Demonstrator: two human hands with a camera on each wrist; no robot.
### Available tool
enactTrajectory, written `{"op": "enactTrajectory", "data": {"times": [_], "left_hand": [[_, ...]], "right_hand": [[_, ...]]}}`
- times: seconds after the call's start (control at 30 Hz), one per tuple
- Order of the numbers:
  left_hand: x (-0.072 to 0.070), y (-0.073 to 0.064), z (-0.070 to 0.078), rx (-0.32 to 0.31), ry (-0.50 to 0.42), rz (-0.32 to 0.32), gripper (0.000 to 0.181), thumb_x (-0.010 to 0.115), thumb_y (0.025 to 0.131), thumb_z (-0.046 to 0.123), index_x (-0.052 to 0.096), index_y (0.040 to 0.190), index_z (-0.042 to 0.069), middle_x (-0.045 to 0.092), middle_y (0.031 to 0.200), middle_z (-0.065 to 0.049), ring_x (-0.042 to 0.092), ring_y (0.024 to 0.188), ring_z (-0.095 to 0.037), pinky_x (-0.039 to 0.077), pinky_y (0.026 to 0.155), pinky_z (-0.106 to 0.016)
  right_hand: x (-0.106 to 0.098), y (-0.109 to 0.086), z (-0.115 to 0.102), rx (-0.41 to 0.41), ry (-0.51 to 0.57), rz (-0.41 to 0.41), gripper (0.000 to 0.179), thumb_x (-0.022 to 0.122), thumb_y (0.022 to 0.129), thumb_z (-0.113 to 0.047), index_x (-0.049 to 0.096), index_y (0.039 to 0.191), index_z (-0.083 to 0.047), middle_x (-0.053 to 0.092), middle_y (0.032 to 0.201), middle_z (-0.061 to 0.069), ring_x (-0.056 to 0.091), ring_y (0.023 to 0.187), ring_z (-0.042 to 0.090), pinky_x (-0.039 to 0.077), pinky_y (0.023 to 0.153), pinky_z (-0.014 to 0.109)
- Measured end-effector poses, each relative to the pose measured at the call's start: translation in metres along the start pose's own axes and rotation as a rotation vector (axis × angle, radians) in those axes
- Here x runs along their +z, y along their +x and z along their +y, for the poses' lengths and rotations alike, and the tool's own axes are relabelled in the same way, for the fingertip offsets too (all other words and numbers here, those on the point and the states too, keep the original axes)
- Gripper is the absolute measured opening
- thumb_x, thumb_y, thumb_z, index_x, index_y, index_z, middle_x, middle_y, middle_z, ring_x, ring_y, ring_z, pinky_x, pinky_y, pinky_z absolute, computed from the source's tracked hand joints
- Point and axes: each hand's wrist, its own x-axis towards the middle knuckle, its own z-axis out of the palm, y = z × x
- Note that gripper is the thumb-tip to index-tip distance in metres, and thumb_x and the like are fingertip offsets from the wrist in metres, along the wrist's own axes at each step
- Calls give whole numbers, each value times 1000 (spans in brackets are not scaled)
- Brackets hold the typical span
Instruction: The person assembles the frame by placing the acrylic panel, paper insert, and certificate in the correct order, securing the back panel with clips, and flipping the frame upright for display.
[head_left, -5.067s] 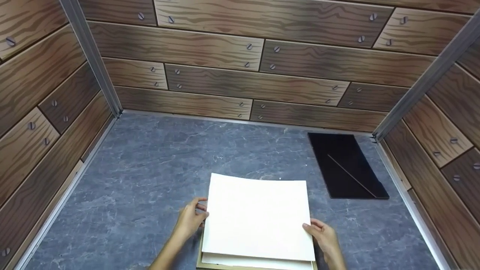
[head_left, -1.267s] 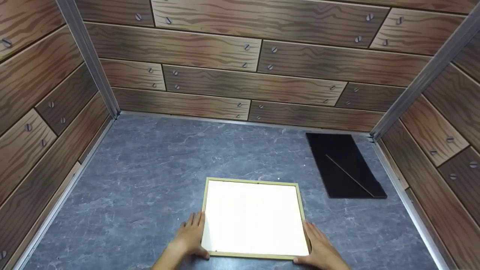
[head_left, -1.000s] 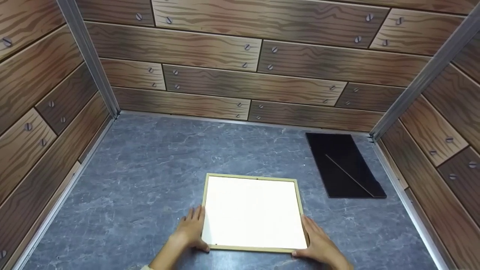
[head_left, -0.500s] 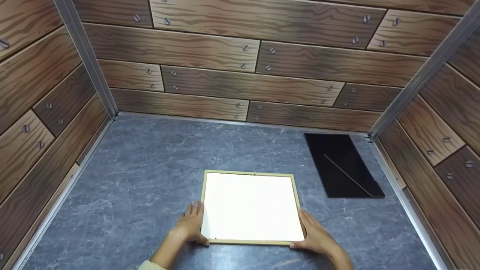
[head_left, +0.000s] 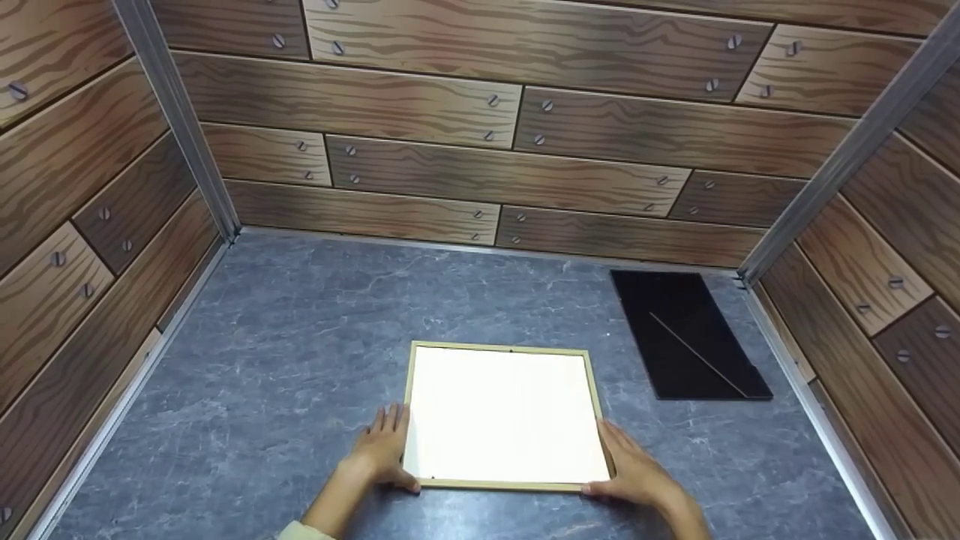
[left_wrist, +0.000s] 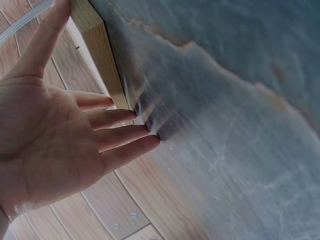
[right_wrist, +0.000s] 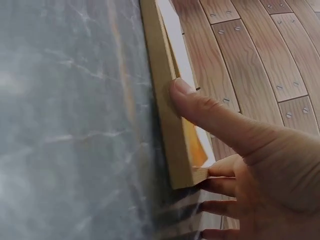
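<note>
A shallow light-wood picture frame [head_left: 407, 390] lies on the table, and a bright white sheet [head_left: 502, 416] fills its inside. My left hand [head_left: 381, 452] rests against the frame's left side, fingers straight and thumb at the near left corner. In the left wrist view the palm faces the wooden edge and the fingertips reach down to the tabletop. My right hand [head_left: 634, 469] touches the right side with extended fingers, its thumb on the near edge. The right wrist view shows that thumb [right_wrist: 182, 92] pressing on the wooden edge, beside an orange-tinted patch inside the frame.
A flat black panel [head_left: 690, 337] with a thin diagonal line lies at the back right. The blue-grey marbled tabletop [head_left: 300, 315] is enclosed by wood-print walls [head_left: 420, 169] at the back and both sides, with metal posts [head_left: 187, 135] in the corners.
About five seconds ago both hands held a white sheet over the frame; now a sheet lies within it. Over the last second or so the frame slid away from the body, then stopped.
</note>
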Motion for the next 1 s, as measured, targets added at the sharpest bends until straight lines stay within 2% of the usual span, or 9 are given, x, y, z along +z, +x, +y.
{"op": "enactTrajectory", "data": {"times": [0.1,0.17,0.37,0.53,0.67,0.77,0.87,1.0], "left_hand": [[1,1,-1,1,-1,-7,115,87,55,36,24,139,-10,21,141,-33,16,129,-49,24,98,-60],[1,0,0,2,3,-8,114,87,55,36,24,139,-10,21,141,-33,16,129,-49,24,97,-60],[0,-2,0,7,1,-5,114,87,56,36,24,139,-10,21,141,-33,17,129,-49,25,97,-60],[-1,-2,0,13,-3,-5,114,87,56,36,23,139,-10,20,141,-34,16,129,-49,24,97,-60],[-3,-1,0,10,-3,-7,114,87,56,35,22,139,-10,20,141,-33,16,129,-49,23,99,-59],[-3,-1,0,5,-14,-14,114,87,56,34,22,139,-10,19,142,-34,15,129,-49,22,99,-59],[-2,-1,1,0,-25,-22,114,87,56,33,22,139,-10,19,142,-34,14,130,-49,21,99,-59],[-2,-2,1,2,-42,-23,114,88,56,32,22,139,-11,18,141,-34,13,129,-49,20,100,-59]], "right_hand": [[-9,0,2,30,59,-24,100,76,69,-44,27,140,7,25,140,32,21,127,50,18,98,62],[-17,2,5,31,85,-10,90,74,74,-38,31,138,8,26,139,33,22,126,50,18,98,62],[-45,13,22,-11,49,111,67,68,82,-29,43,128,12,33,132,37,29,121,52,21,98,60],[-69,30,51,20,-19,228,58,64,86,-23,44,123,16,31,129,41,28,117,57,22,95,65],[-79,45,81,126,-89,286,62,61,87,-26,38,127,16,25,132,41,24,117,60,20,93,67],[-78,51,99,203,-116,279,76,60,86,-38,31,132,15,19,135,41,17,120,60,17,93,68],[-73,54,111,235,-140,259,87,61,83,-47,28,134,15,16,136,41,13,121,60,14,94,69],[-66,54,114,238,-178,245,88,60,83,-49,28,134,15,18,135,42,14,120,61,16,94,68]]}}
